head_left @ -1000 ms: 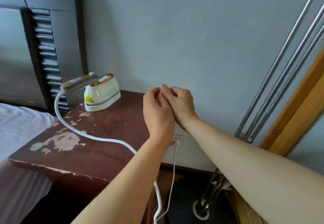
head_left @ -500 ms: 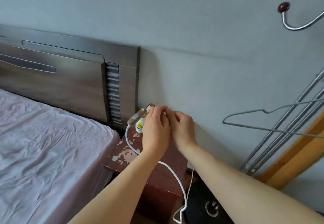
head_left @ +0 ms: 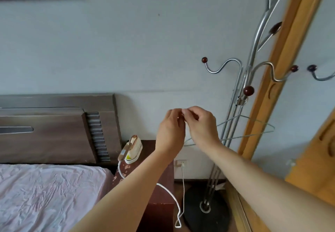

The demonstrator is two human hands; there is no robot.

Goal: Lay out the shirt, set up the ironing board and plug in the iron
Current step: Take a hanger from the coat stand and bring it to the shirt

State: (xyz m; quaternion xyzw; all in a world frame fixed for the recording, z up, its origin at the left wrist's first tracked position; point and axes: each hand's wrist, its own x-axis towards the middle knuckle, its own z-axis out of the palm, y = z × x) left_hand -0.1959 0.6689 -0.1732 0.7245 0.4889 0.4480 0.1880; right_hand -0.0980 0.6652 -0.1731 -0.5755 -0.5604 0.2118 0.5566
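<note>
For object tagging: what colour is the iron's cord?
White; the iron's cord shows best in the head view.

Soft, even daylight fills the room, fairly bright and free of glare. The pale wall (head_left: 145, 50) carries only a faint shadow beside the headboard (head_left: 54, 132). The wide-angle lens bends the door frame (head_left: 282, 50) and coat stand (head_left: 254, 50) towards the right edge. The left hand (head_left: 171, 132) and right hand (head_left: 201, 128) look slightly soft, their fingertips smeared.

Left hand (head_left: 170, 132) and right hand (head_left: 201, 128) now higher before the wall, well above the iron (head_left: 132, 149).
</note>
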